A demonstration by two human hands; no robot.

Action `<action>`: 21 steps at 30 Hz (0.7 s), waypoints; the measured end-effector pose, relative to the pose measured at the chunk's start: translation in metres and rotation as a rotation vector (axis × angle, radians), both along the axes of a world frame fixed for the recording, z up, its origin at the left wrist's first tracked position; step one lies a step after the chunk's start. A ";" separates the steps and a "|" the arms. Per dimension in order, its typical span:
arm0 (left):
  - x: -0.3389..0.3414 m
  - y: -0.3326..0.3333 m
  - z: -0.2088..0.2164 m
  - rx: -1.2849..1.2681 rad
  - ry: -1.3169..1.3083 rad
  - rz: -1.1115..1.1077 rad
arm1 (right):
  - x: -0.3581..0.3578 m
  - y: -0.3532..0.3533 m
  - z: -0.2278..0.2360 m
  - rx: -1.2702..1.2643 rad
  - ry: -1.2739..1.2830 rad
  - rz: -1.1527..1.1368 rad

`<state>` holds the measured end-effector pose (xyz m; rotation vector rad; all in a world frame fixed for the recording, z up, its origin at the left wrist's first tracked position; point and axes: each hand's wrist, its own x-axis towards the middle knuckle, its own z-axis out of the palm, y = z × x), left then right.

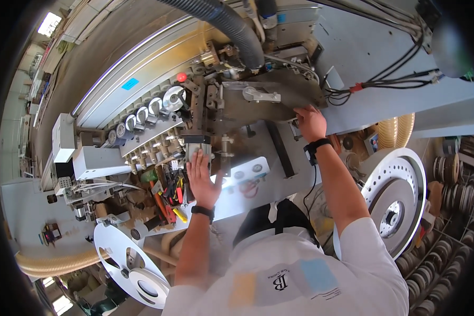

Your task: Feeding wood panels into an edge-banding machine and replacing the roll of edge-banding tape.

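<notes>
My left hand (203, 181) lies with its fingers stretched out against a grey metal block (195, 145) with a dark top, on the front of a machine that looks like an edge bander. Farther right my right hand (312, 125) is closed, its fingertips at the edge of a dark, dusty metal plate (295, 92). Whatever those fingers pinch, if anything, is hidden. On the plate sits a small silver lever arm (262, 95). Between my hands, a white panel with round knobs (248, 171) faces up below the dark plate.
A row of pressure rollers (155, 107) runs left along the machine. Pliers and screwdrivers (171, 195) lie left of my left hand. A ribbed grey hose (226, 23) comes down from above. Large white reels (405, 195) stand at right, another reel (124, 263) at lower left.
</notes>
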<state>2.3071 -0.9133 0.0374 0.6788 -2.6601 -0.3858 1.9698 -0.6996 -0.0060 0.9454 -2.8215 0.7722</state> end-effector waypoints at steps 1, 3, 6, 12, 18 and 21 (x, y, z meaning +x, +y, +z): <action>-0.001 0.000 -0.001 0.008 0.003 0.000 | -0.005 -0.009 -0.003 -0.001 0.000 0.010; -0.001 0.000 -0.003 0.025 0.000 -0.001 | -0.012 -0.027 -0.001 0.000 -0.020 0.023; 0.000 -0.001 -0.008 0.051 -0.007 -0.026 | -0.021 -0.054 0.003 -0.060 -0.074 -0.027; 0.006 -0.005 -0.013 0.057 -0.042 -0.021 | -0.019 -0.040 0.017 -0.047 -0.171 -0.046; 0.004 -0.007 -0.015 0.073 -0.099 -0.015 | -0.022 -0.014 0.006 0.049 -0.105 -0.004; 0.002 -0.007 -0.017 0.062 -0.050 -0.031 | -0.044 -0.052 -0.004 0.166 0.010 0.023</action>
